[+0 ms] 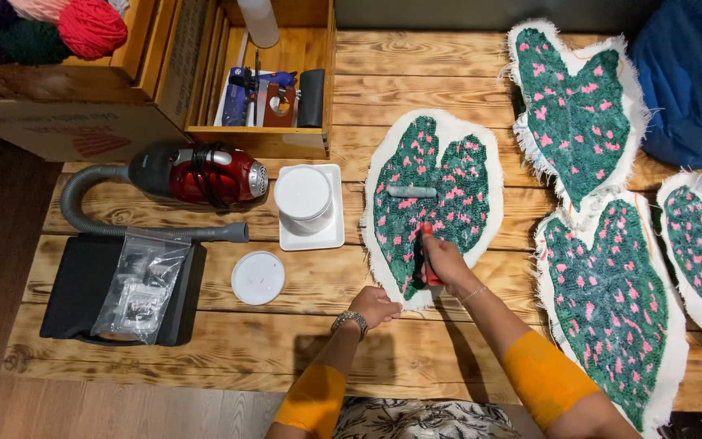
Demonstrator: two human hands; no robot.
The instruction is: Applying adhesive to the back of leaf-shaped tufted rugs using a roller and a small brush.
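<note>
Here, a red tool [426, 256] is gripped by the right hand [444, 262] over the leaf-shaped rug [432, 195], whose lower edge is pinched steady by the left hand [374, 306].

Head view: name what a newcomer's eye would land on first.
Four heart-shaped tufted pieces, green with pink flecks, fill the right of the wooden table. On the middle tufted piece the right hand presses a red and black tool, while the left hand holds its lower edge. A red handheld vacuum lies at left.
</note>
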